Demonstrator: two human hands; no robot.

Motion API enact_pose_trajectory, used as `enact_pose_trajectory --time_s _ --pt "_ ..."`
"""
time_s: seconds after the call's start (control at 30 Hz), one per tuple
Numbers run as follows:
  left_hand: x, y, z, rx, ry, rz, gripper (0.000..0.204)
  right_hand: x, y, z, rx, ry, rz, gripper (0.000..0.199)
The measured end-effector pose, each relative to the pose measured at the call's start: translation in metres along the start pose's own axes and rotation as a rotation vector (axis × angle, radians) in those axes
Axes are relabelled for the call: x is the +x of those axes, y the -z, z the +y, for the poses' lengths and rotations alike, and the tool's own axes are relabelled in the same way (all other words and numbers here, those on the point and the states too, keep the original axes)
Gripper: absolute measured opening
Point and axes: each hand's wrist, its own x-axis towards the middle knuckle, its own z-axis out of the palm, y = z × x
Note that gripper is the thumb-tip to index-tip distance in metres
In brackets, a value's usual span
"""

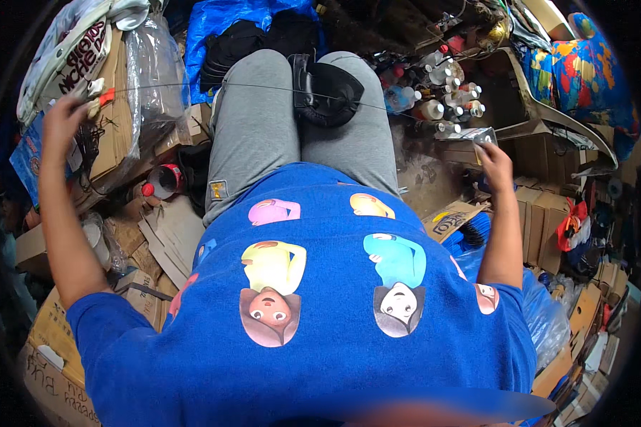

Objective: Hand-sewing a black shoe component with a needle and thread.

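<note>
Between my knees rests a black shoe-like piece [329,107], with a dark upright strap or edge on its left side; its exact kind is unclear. A thin dark thread [242,86] stretches taut from it toward each side. Far out at the left, my left hand [64,124] is closed at the thread's end, beside a small white and orange item [101,98]. My right hand [496,164] is raised at the right with its fingers pinched, and the thread runs toward them. The thread is too fine to follow right into the fingers.
Several plastic bottles [441,89] stand beyond my right knee. Cardboard pieces [174,238] and a red-capped bottle [165,181] lie at my left. Clear plastic wrap [153,71] hangs near my left hand. Stacked cardboard boxes [541,213] and a blue plastic bag [548,320] crowd my right side.
</note>
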Motion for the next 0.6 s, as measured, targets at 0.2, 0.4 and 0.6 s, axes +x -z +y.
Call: enact_pose_trajectory --time_s 0.2,0.4,0.6 --pt "0.0 -0.023 0.035 0.181 -0.013 0.009 0.025 -0.019 -0.002 0.034 -0.084 -0.356 -0.352 0.033" --pt "0.004 -0.087 0.285 -0.578 -0.68 -0.215 0.036 0.02 -0.056 -0.16 0.471 0.248 -0.297 0.025" --pt "0.024 -0.111 0.348 -0.538 -0.776 -0.409 0.026 0.04 -0.065 -0.218 0.484 0.451 -0.234 0.014"
